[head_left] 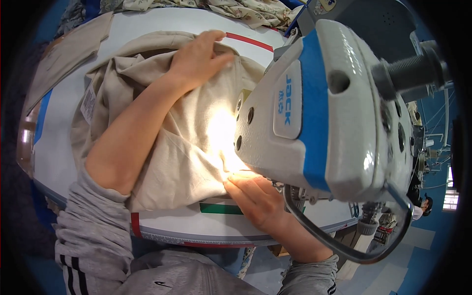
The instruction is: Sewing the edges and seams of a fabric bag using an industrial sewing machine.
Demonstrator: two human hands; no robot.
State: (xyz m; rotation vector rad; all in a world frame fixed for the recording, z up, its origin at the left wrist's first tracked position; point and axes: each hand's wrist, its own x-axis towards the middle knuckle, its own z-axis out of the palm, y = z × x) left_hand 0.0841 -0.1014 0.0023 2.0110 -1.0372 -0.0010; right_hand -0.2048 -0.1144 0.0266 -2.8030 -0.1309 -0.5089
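A beige garment [184,142] lies bunched over the white table, its far part folded and a white label [88,104] showing at its left. My left hand [196,60] rests on the far part of the cloth, fingers and thumb apart, the tips slightly blurred. Close to the sewing machine head [280,108], my right hand [256,200] has its fingers together at the near edge of the cloth, pinching it. A bright lamp glow washes out the cloth beside the machine, and the needle area is hidden behind the machine head.
Another beige cloth piece [69,64] lies at the left table edge. Floral fabric [246,11] is heaped at the back. A dark bent bar [344,253] curves out below the machine. Another person [424,206] is far off at the right.
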